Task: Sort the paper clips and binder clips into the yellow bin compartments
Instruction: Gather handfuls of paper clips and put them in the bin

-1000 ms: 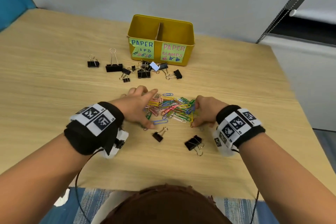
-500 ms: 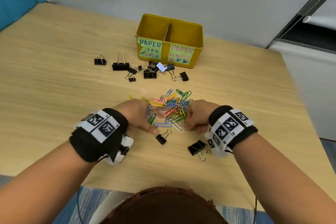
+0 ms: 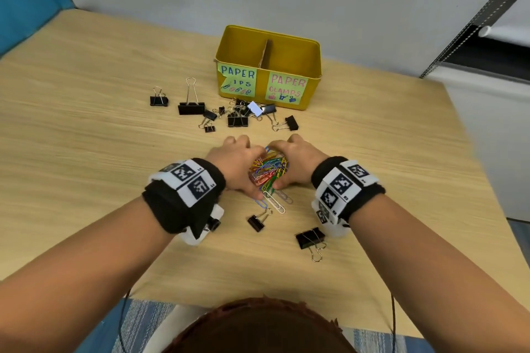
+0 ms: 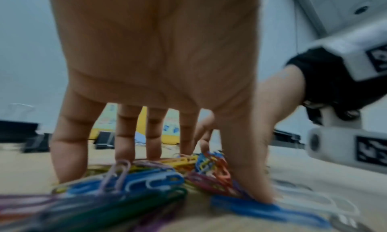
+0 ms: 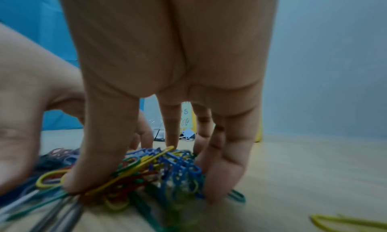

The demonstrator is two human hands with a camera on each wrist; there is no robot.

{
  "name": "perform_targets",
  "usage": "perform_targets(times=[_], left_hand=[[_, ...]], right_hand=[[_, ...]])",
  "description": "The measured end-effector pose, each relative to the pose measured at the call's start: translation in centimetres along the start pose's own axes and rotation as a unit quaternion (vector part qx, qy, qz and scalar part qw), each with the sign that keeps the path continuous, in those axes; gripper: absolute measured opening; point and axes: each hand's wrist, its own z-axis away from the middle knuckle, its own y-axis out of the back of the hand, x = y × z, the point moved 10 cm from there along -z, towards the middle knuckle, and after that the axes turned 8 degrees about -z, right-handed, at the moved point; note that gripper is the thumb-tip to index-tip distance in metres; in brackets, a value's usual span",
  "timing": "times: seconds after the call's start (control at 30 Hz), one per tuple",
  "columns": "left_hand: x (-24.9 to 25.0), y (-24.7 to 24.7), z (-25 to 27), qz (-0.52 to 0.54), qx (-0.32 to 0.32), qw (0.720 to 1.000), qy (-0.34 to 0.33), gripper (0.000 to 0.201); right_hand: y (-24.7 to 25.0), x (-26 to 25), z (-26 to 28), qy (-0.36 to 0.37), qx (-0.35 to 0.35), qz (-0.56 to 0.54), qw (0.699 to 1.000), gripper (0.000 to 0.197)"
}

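Observation:
A heap of coloured paper clips (image 3: 268,170) lies mid-table, squeezed between my two hands. My left hand (image 3: 233,163) cups its left side and my right hand (image 3: 298,160) its right side, fingers curved round the far edge. In the left wrist view the fingers (image 4: 123,144) stand on the clips (image 4: 159,179). From the right wrist, thumb (image 5: 100,161) and fingers enclose the clips (image 5: 167,166). The yellow bin (image 3: 314,77) stands behind, divided in two, labelled PAPER CLIPS left and PAPER CLAMPS right. Black binder clips (image 3: 237,119) lie scattered before it.
A few loose paper clips (image 3: 274,202) trail out on the near side of my hands. Two binder clips (image 3: 256,223) (image 3: 310,238) lie nearer me. A large binder clip (image 3: 191,107) and a small one (image 3: 158,100) sit left of the bin. A wall rises behind the table.
Both hands have drawn together and moved away from me, pressing the spread-out paper clips into a tight heap. A few clips stayed behind on the near side.

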Motion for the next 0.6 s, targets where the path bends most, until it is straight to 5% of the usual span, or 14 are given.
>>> perform_targets(times=[0.13, 0.23, 0.4, 0.6], left_hand=[[0.0, 0.6, -1.0, 0.021, 0.017, 1.0, 0.004, 0.049], [-1.9, 1.5, -1.3, 0.122, 0.026, 0.992, 0.033, 0.029], [-4.5, 0.4, -2.1, 0.305, -0.029, 0.949, 0.071, 0.022], [-4.4, 4.2, -2.4, 0.473, -0.003, 0.881, 0.016, 0.027]], right_hand=[[1.1, 0.0, -0.5, 0.021, 0.015, -0.027, 0.999, 0.045], [1.4, 2.2, -1.2, -0.016, 0.02, -0.188, 0.982, 0.025], [1.6, 4.5, -1.8, -0.046, 0.015, -0.408, 0.912, 0.012], [6.3, 2.8, -1.8, 0.007, 0.054, -0.571, 0.819, 0.018]])
